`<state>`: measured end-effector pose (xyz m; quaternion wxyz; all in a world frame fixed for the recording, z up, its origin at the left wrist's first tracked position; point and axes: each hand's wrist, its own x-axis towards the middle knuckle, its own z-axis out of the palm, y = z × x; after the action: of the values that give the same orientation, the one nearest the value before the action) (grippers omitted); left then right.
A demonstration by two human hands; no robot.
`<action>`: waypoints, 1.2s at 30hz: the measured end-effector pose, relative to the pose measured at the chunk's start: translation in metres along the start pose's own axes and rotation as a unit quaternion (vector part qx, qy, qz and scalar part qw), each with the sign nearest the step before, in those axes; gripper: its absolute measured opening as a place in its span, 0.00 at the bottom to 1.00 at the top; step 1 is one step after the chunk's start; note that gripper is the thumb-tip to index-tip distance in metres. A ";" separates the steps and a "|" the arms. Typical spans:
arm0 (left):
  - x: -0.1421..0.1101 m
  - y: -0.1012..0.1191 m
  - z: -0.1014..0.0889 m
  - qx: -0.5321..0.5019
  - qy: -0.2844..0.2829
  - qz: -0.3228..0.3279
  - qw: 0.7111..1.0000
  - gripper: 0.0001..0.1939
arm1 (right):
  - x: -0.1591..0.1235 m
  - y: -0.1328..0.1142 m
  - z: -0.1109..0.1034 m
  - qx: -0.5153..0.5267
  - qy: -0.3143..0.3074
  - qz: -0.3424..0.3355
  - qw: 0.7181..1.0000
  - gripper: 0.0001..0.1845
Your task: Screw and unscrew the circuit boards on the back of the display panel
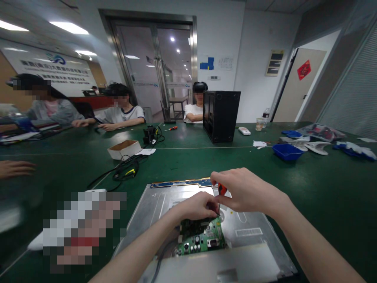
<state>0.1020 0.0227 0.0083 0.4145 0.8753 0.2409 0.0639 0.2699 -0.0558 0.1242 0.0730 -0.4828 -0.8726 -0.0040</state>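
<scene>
A silver metal display panel [250, 220] lies on the green table in front of me, back side up. On it sits a green circuit board [203, 237], and a thin blue circuit strip [179, 183] runs along the far edge. My right hand [243, 190] grips a screwdriver [222, 189] by its red-and-black handle, the shaft pointing down at the board's far right corner. My left hand [198, 206] is closed right beside the shaft, fingertips bunched near the tip; what they pinch is hidden.
A black computer case [222, 116] stands ahead. Cables [120, 171] and a white open box [124, 149] lie left. A blue tray [287, 151] and gloves [355, 150] are at right. Another screwdriver [171, 128] lies farther back. Several people sit around; a blurred hand [16, 169] shows at left.
</scene>
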 end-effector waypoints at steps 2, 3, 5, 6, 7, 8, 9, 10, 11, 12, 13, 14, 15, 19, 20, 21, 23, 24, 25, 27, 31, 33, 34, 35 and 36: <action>0.000 0.000 0.000 0.000 0.002 -0.002 1.000 0.05 | -0.002 -0.001 -0.001 0.013 -0.004 -0.009 1.000 0.10; 0.000 0.000 0.000 0.001 0.003 -0.004 1.000 0.05 | -0.003 -0.001 -0.001 0.014 -0.005 -0.007 1.000 0.10; 0.000 0.000 0.001 0.002 0.002 -0.005 1.000 0.05 | -0.002 -0.001 -0.001 0.013 -0.005 -0.001 1.000 0.10; 0.000 0.000 0.001 0.003 0.001 -0.005 1.000 0.05 | -0.001 -0.001 -0.001 0.010 -0.004 0.003 1.000 0.09; 0.000 0.000 0.000 0.003 0.000 -0.005 1.000 0.06 | 0.000 -0.001 -0.001 0.005 -0.003 0.008 1.000 0.08; 0.000 0.000 0.000 0.004 0.000 -0.004 1.000 0.06 | 0.001 -0.001 0.000 -0.001 -0.003 0.014 1.000 0.07; 0.000 0.000 0.000 0.004 -0.001 -0.003 1.000 0.07 | 0.002 -0.001 0.000 -0.009 -0.003 0.022 1.000 0.06; -0.001 0.000 0.000 0.004 -0.001 -0.002 1.000 0.07 | 0.003 -0.001 0.000 -0.016 -0.004 0.030 0.999 0.05; -0.001 0.000 0.000 0.005 0.000 -0.001 1.000 0.07 | 0.003 -0.001 0.000 -0.020 -0.004 0.037 0.999 0.05; -0.001 0.000 0.000 0.006 0.001 0.000 1.000 0.07 | 0.003 0.000 0.000 -0.021 -0.005 0.040 0.999 0.06; -0.001 0.000 0.000 0.007 0.002 0.001 1.000 0.08 | 0.003 0.000 0.000 -0.018 -0.004 0.038 0.999 0.07; -0.001 0.000 0.000 0.008 0.002 0.003 1.000 0.08 | 0.002 0.000 -0.001 -0.012 -0.003 0.030 0.999 0.08; -0.001 0.000 0.000 0.010 0.003 0.003 1.000 0.08 | 0.001 0.000 -0.001 -0.004 -0.002 0.021 1.000 0.08; -0.001 0.000 0.000 0.012 0.007 0.004 1.000 0.08 | -0.002 0.002 -0.003 0.010 -0.007 0.002 1.000 0.09; -0.001 0.000 0.001 0.013 0.007 0.005 1.000 0.08 | -0.002 0.002 -0.004 0.010 -0.012 0.007 1.000 0.10; -0.001 0.000 0.001 0.013 0.007 0.005 1.000 0.08 | -0.002 0.002 -0.004 0.009 -0.017 0.011 1.000 0.09; -0.001 -0.001 0.001 0.013 0.008 0.005 1.000 0.08 | -0.001 0.002 -0.005 0.009 -0.020 0.021 1.000 0.08; -0.001 -0.001 0.001 0.014 0.008 0.004 1.000 0.08 | -0.001 0.002 -0.005 0.006 -0.020 0.025 0.999 0.07; -0.001 -0.001 0.001 0.014 0.008 0.004 1.000 0.08 | 0.000 0.002 -0.005 0.002 -0.019 0.029 0.999 0.06; -0.001 -0.001 0.001 0.015 0.008 0.003 1.000 0.08 | 0.002 0.001 -0.004 -0.011 -0.018 0.039 0.999 0.06; -0.002 0.000 0.001 0.012 0.007 0.005 1.000 0.09 | 0.001 0.001 -0.004 -0.023 -0.018 0.049 0.998 0.08; -0.001 0.000 0.001 0.011 0.008 0.006 1.000 0.09 | -0.001 0.001 -0.005 -0.003 -0.015 0.033 0.999 0.09; -0.001 0.000 0.001 0.011 0.008 0.006 1.000 0.09 | -0.002 0.001 -0.005 0.011 -0.012 0.021 1.000 0.10; -0.001 0.000 0.001 0.011 0.009 0.007 1.000 0.09 | -0.003 0.001 -0.006 0.025 -0.010 0.008 1.000 0.10; 0.000 0.000 0.001 0.011 0.010 0.007 1.000 0.09 | -0.004 0.001 -0.006 0.035 -0.010 -0.002 0.999 0.10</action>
<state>0.1021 0.0220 0.0076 0.4018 0.8809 0.2394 0.0726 0.2736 -0.0592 0.1298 0.0806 -0.4780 -0.8741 0.0311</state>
